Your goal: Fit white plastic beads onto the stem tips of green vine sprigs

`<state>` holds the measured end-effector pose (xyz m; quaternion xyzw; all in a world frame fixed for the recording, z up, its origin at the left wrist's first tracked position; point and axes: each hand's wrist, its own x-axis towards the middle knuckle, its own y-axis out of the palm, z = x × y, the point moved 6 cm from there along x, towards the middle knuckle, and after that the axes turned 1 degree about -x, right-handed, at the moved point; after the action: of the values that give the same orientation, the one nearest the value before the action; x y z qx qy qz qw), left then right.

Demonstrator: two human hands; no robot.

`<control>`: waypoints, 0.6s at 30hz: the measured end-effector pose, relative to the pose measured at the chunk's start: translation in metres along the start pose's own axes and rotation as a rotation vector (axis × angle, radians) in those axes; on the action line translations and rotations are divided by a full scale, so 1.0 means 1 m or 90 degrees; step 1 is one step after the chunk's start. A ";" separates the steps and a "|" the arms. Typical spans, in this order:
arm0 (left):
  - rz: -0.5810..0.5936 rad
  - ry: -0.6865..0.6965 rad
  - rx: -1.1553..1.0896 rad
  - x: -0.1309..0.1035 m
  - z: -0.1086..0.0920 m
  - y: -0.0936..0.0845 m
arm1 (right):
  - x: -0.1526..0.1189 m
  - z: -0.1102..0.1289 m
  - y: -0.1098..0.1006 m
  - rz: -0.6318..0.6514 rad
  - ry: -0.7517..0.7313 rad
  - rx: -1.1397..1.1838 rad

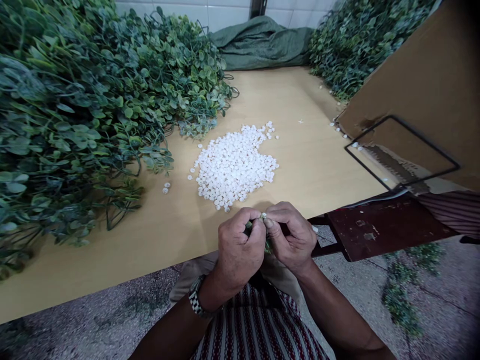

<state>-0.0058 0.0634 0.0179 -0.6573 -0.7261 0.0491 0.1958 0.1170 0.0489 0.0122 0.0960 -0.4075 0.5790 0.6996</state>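
Note:
Both my hands meet at the table's front edge, fingertips close together. My left hand (240, 247) is closed in a pinch on an artificial leaf stem, and its green leaves (267, 246) show between and below the hands. My right hand (296, 240) pinches a small white round piece (264, 215) at the stem's tip. The fingers hide most of the stem, so I cannot tell whether the piece is fixed to it. Just beyond my hands lies a spread pile of similar small white round pieces (234, 167).
Artificial green foliage (123, 85) is heaped on the table's left, with more foliage (360, 45) at back right. A green cloth sack (262, 42) lies at the back. On the right are a cardboard sheet (420, 95), a black wire frame (405, 125) and a dark red stool (386, 225).

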 end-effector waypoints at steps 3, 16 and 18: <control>0.010 0.006 -0.004 0.001 0.001 0.000 | 0.001 0.003 0.001 0.005 -0.015 -0.004; 0.158 -0.083 -0.207 -0.003 0.004 0.001 | 0.000 -0.022 -0.030 -0.010 0.202 0.213; 0.270 -0.073 -0.225 -0.014 -0.003 0.007 | 0.003 -0.019 -0.049 -0.007 0.194 0.145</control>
<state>0.0021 0.0498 0.0151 -0.8148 -0.5794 -0.0012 0.0216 0.1690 0.0475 0.0184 0.0878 -0.2281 0.6253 0.7411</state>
